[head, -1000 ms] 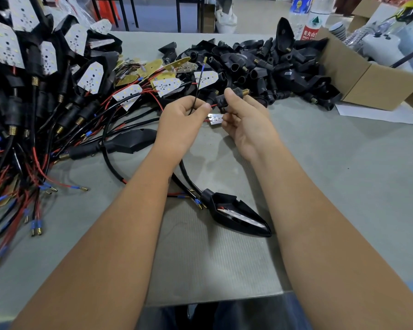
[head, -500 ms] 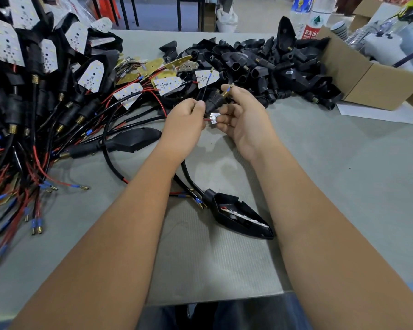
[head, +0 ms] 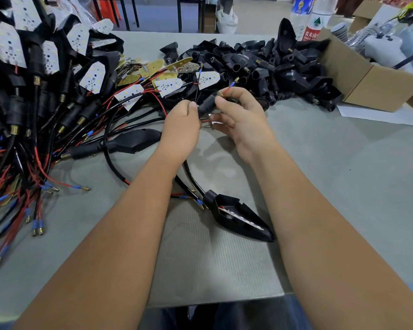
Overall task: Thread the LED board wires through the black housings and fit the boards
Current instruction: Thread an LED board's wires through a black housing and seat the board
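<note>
Both hands meet above the table's middle around one black housing stem (head: 206, 105). My right hand (head: 242, 116) grips the stem near its brass threaded end, where a red wire (head: 229, 88) with a brass terminal sticks out. My left hand (head: 183, 123) pinches the wires at the stem's near end. A small white LED board (head: 217, 122) shows between my hands, partly hidden by fingers. A black housing with a board fitted (head: 239, 217) lies near me between my forearms.
A heap of assembled housings with white boards and red and black wires (head: 34, 91) fills the left. Loose LED boards (head: 169, 85) lie behind my hands. Empty black housings (head: 272, 67) are piled at the back. A cardboard box (head: 358, 79) stands at the right.
The red wire's tip has come further out of the stem's brass end. Both hands shifted slightly up and away, and the stem turned more toward the right.
</note>
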